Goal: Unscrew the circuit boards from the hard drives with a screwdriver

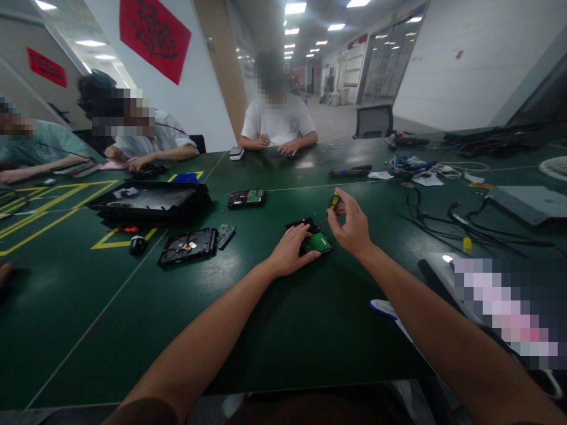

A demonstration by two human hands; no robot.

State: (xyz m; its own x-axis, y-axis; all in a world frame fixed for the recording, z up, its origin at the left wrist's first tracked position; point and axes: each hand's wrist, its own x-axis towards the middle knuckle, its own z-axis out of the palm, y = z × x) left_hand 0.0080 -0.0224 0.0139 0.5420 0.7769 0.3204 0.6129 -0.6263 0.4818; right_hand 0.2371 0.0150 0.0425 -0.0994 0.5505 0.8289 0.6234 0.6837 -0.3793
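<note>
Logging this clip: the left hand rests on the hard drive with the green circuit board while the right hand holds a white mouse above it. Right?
Not quite. In the head view the right hand holds a small yellow-and-black tool, not a mouse. The left hand does rest on the hard drive.

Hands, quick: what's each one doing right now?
Left hand: open, resting flat on the hard drive.
Right hand: fingers closed on a small yellow-and-black tool above the drive.

Bright ceiling panels (296,8) run down the corridor, throwing soft glare patches across the green table (133,307). Shadows under the forearms are faint. Wide-angle bending warps the walls at the edges; faces and one corner are pixelated.
</note>
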